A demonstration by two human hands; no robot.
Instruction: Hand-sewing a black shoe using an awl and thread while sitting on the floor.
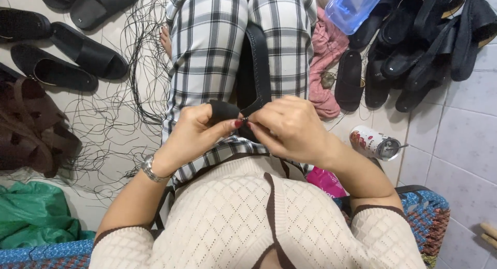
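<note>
A black sandal (253, 67) lies lengthwise between my knees on the plaid trousers. My left hand (199, 132) pinches the sandal's black strap (223, 110) at its near end. My right hand (290, 126) is closed beside it, fingertips meeting the left thumb at a small metal piece on the strap. Whether a needle or thread is in the right fingers is too small to tell. A metal watch sits on my left wrist.
Black sandals (62, 56) lie on the floor at left amid loose black threads (132, 88). A pile of black sandals (424, 46) fills the upper right, with a blue plastic box (352, 7), pink cloth (326, 56), a can (374, 143), a green bag (31, 214).
</note>
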